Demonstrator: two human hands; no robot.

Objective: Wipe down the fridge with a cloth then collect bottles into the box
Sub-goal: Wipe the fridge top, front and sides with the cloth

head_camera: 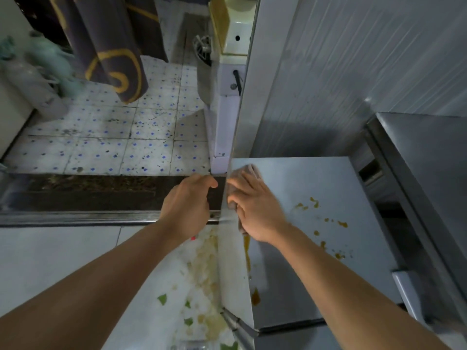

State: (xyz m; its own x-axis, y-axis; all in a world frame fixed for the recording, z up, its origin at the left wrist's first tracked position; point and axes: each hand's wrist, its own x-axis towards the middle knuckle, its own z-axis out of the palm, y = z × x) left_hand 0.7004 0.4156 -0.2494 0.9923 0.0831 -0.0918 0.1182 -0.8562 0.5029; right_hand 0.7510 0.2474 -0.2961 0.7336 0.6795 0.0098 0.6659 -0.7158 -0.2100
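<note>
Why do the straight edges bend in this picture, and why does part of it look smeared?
Head view: the wide-angle lens bows the floor rail and the fridge edges; the right hand and the cloth under it are streaked with motion blur, the left hand less so; the light is dim and bluish, with soft glare on the metal wall.

Pinkish cloth point(246, 173) flat on stained fridge top point(328, 188).
</note>
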